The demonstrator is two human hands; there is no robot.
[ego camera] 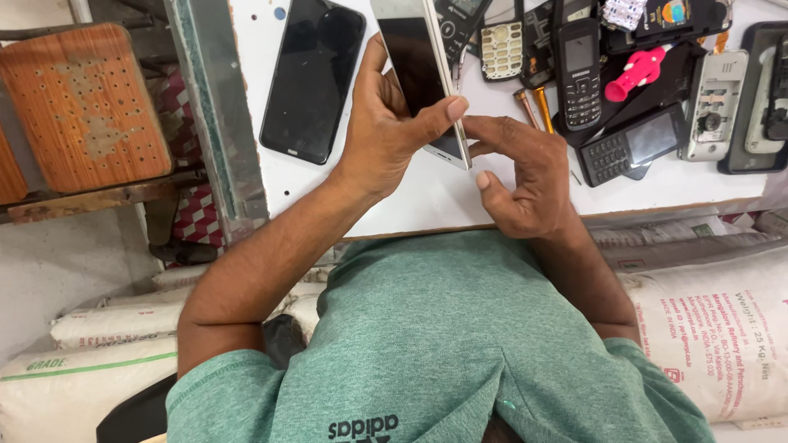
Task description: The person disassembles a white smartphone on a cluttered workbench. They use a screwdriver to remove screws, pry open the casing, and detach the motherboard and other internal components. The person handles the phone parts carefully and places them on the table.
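Observation:
My left hand [384,127] grips a white-edged smartphone [414,57] with a dark screen, thumb across its lower right edge, and holds it tilted above the white table [410,201]. The curled fingers of my right hand [525,176] pinch the phone's bottom corner just under the left thumb. Whether anything small lies between those fingertips is hidden.
A black smartphone [312,78] lies face up left of my hands. Several old keypad phones [579,74], a pink part [636,74] and two copper-handled tools [538,107] crowd the table's right. A wooden stool [82,107] stands at left. White sacks [706,328] lie below the table edge.

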